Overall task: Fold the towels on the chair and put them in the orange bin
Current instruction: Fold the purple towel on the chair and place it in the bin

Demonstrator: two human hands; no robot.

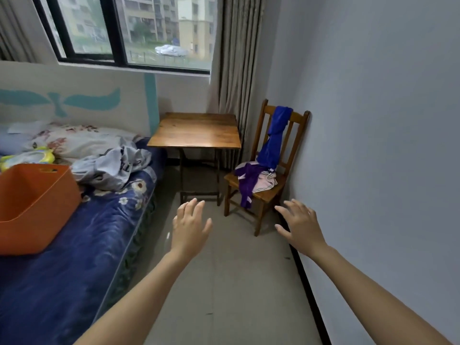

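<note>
A wooden chair (296, 120) stands against the right wall. A blue towel (275, 138) hangs over its backrest down to the seat. On the seat lie a purple towel (247, 181), drooping over the front edge, and a pink one (267, 181) partly under it. The orange bin (32, 207) sits on the bed at the left, nothing visible inside. My left hand (190, 226) and my right hand (301, 225) are stretched forward over the floor with fingers spread, holding nothing, both short of the chair.
A small wooden table (196, 130) stands left of the chair, under the window. The bed (69, 270) with a dark blue floral cover fills the left side, with a grey crumpled garment (112, 165) and a pillow on it. Bare floor runs between bed and wall.
</note>
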